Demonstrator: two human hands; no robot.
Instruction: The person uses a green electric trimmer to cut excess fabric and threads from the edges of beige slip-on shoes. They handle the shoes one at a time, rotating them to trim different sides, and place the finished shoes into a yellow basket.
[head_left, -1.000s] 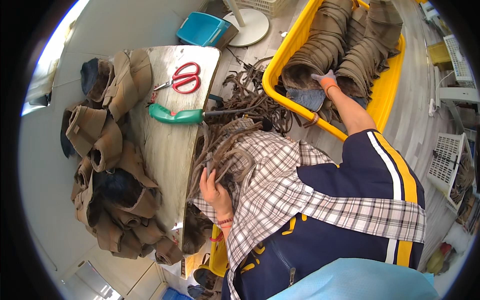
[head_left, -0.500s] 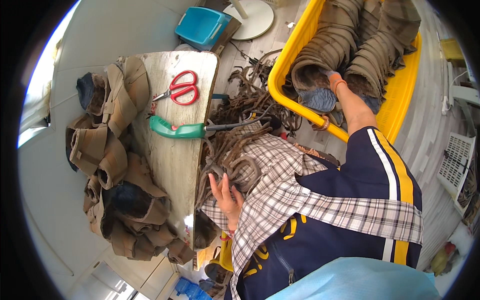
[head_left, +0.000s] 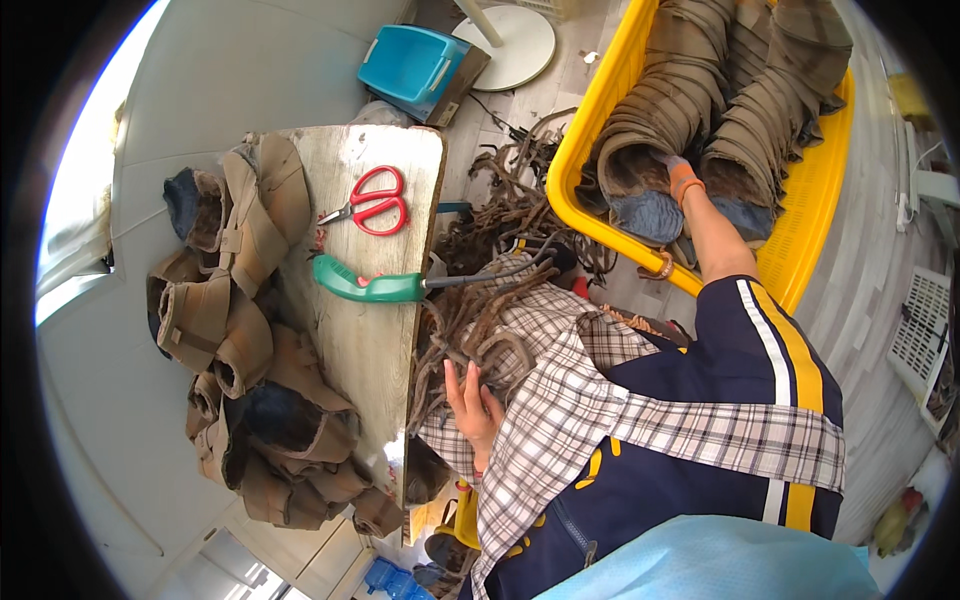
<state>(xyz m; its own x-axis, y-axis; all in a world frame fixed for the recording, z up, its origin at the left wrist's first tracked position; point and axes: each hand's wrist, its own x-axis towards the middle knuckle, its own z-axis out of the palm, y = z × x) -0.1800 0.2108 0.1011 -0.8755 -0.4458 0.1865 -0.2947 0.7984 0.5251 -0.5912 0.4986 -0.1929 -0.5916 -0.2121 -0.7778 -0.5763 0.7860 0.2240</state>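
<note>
The right hand [head_left: 681, 172] reaches inside the large yellow perforated plastic basket [head_left: 815, 215], at the open end of a nested row of curved brown fabric pieces [head_left: 676, 100]; its fingertips are hidden, so whether that grip is closed cannot be told. The left hand [head_left: 477, 410] has its grip open, fingers extended beside thin grey-brown fabric strips [head_left: 490, 318] heaped on the plaid apron [head_left: 560, 420]. Red-handled metal scissors [head_left: 354, 206] and a green-handled tool [head_left: 385, 288] lie on the pale wooden table [head_left: 370, 335].

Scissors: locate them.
In the head view, the scissors lie left of centre on the table, just above the green tool in the picture.
</note>
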